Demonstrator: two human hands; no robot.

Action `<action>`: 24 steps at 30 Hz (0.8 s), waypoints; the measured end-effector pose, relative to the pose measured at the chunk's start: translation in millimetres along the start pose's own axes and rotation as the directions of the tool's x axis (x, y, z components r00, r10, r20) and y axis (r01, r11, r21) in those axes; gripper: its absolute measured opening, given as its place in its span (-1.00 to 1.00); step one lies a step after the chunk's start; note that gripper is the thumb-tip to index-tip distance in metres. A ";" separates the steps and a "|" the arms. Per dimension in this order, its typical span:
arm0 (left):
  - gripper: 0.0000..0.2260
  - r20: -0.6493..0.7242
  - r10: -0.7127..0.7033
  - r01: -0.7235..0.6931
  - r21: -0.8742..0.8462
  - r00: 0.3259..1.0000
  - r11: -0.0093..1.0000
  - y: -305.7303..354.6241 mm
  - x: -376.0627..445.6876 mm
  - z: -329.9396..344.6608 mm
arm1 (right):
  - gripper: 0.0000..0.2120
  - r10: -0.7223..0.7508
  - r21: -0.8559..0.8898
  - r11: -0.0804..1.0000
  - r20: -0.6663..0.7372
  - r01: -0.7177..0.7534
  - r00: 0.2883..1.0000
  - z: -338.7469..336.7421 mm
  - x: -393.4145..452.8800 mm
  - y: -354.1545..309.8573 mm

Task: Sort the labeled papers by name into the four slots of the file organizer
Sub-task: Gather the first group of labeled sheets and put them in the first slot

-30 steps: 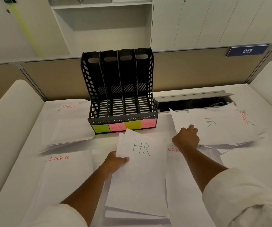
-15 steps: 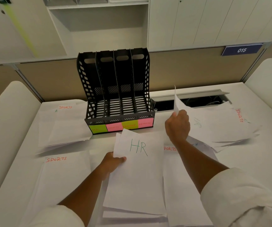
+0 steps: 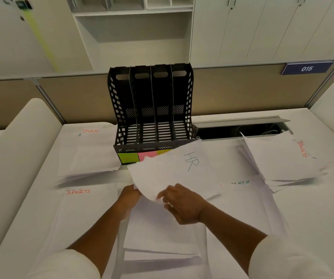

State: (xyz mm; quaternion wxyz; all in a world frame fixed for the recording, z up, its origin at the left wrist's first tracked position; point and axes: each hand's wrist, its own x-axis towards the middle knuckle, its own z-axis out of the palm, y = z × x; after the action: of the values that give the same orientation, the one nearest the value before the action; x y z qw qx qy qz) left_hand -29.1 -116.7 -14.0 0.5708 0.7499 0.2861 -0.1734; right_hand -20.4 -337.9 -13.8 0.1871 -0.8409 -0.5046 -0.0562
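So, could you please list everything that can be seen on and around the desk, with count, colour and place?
file organizer: one, black, four slots, none showing paper, back middle of the desk
sticky labels: green, pink and yellow visible on the organizer's front; the rest hidden by paper
HR paper: one, white with green writing, lifted in front of the organizer
paper stacks: several, white, spread over the desk; SPORTS in red on three, near left, far left, far right
desk: one, white
number sign: one, blue, reads 015, right on the partition
cabinets: white, behind
left hand: holds the HR paper's near edge
right hand: at the same paper; grip unclear, blurred
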 end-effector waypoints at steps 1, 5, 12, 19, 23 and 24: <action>-0.79 -0.027 -0.026 0.026 0.007 0.999 1.000 -0.5 2.2 -2.8 | -0.84 -0.022 0.000 1.000 0.036 0.022 0.999 2.3 -4.4 -1.8; -0.49 -0.074 -0.157 0.152 -0.068 0.985 0.986 3.6 8.3 -9.8 | -0.75 -0.019 0.036 0.999 0.194 0.012 0.981 3.9 -15.1 -0.9; -0.25 0.084 -0.013 0.031 -0.217 0.996 0.976 7.1 0.6 -1.7 | -0.43 0.062 0.078 0.993 0.254 -0.085 0.965 7.0 -28.5 -0.8; -0.70 -0.080 -0.084 0.084 -0.007 0.993 0.996 -5.7 6.7 -1.1 | -0.68 0.745 0.152 0.667 -0.151 -0.729 0.650 23.0 -33.3 2.4; -0.72 -0.073 -0.106 0.104 -0.037 0.992 0.994 -5.8 7.2 -4.9 | -0.75 0.981 0.281 0.188 -0.100 -0.941 0.166 19.9 -34.9 17.5; -0.71 -0.074 -0.109 0.106 -0.034 0.991 0.994 -6.1 7.6 -5.5 | -0.71 0.996 0.295 0.089 -0.056 -0.951 0.076 19.4 -37.1 21.3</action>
State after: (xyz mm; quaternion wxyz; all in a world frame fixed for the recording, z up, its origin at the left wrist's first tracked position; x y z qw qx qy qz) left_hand -27.4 -108.6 -21.4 0.5608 0.7306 0.3500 -0.1711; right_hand -21.6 -370.3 -47.7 0.3113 -0.9257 0.2129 0.0277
